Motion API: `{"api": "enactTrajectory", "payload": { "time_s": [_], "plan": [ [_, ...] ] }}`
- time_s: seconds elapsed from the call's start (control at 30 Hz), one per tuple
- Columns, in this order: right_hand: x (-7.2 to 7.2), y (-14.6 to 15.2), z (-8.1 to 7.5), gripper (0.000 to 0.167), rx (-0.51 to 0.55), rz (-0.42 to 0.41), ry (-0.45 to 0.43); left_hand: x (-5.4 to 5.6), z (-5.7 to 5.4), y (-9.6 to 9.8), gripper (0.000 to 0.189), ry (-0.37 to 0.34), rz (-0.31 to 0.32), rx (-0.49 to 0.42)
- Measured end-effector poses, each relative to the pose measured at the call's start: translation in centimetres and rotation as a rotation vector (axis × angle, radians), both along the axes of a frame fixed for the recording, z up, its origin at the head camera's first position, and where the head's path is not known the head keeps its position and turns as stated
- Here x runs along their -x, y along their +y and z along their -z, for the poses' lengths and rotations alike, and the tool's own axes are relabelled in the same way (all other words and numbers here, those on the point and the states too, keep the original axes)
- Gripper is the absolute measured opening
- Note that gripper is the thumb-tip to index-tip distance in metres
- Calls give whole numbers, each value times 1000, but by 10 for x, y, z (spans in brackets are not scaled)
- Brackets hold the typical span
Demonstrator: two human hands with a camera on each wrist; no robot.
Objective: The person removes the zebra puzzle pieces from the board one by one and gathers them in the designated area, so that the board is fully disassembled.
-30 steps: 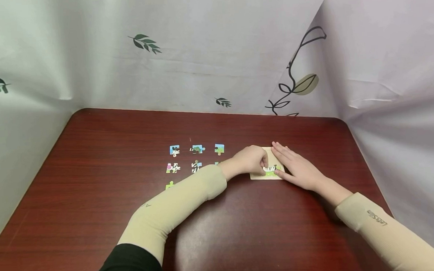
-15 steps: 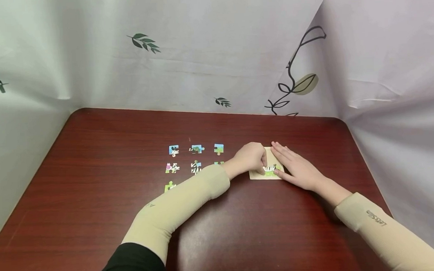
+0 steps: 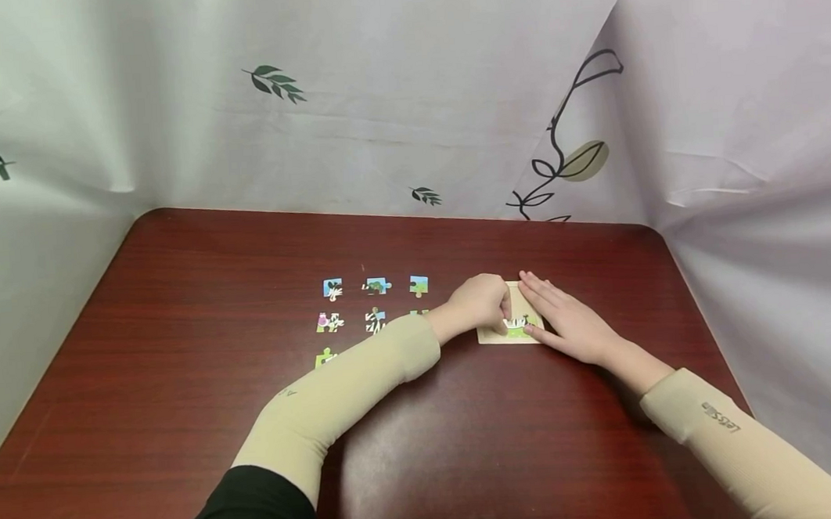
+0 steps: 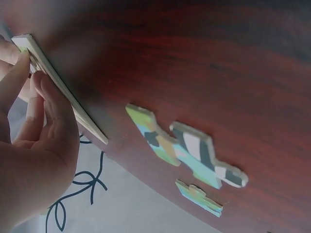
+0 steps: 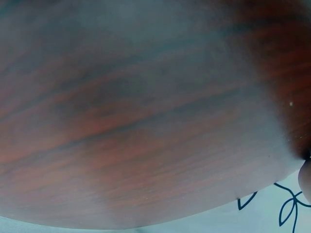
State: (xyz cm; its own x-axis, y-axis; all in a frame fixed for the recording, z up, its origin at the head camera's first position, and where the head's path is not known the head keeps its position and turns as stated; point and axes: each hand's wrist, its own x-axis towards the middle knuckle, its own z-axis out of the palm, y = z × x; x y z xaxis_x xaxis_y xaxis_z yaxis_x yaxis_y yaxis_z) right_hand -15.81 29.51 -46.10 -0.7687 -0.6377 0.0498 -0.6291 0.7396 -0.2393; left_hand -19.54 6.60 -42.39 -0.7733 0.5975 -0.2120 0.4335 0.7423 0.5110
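Note:
My left hand (image 3: 483, 301) is over the left part of a pale wooden puzzle board (image 3: 492, 338), fingers curled. In the left wrist view, the thumb and fingertips of that hand (image 4: 39, 141) come together at the board's surface and pinch a small puzzle piece, mostly hidden by the fingers. A green and white zebra-patterned section (image 3: 518, 331) shows in the lower part of the board. Along the board's right side rests my right hand (image 3: 574, 322), its fingers straight and its thumb over the lower right. Only a sliver of it enters the right wrist view.
Loose puzzle pieces lie in rows left of the board, among them a blue-green piece (image 3: 420, 283), a turtle piece (image 3: 377, 286) and a pink-and-white piece (image 3: 330, 321). My left sleeve (image 3: 351, 380) covers part of the lower rows. A white curtain (image 3: 379, 97) hangs behind the brown table (image 3: 482, 460).
My left hand and forearm shifted very slightly between the first frame and the second, then stayed put. The right hand and the board look unmoved.

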Motion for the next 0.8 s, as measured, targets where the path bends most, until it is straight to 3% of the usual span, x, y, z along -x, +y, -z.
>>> {"api": "enactTrajectory", "payload": {
  "time_s": [0.27,0.6,0.8],
  "plan": [
    [0,1,1,79,-3,-1,-4,-1,0,-1,11,19,-8,-8],
    [1,-1,-3,81,-36,16,-41,2,3,-3,7,-105,-119,-90],
    [0,-1,-4,80,-45,15,-43,4,2,-6,3,-112,-107,-94]
  ]
}}
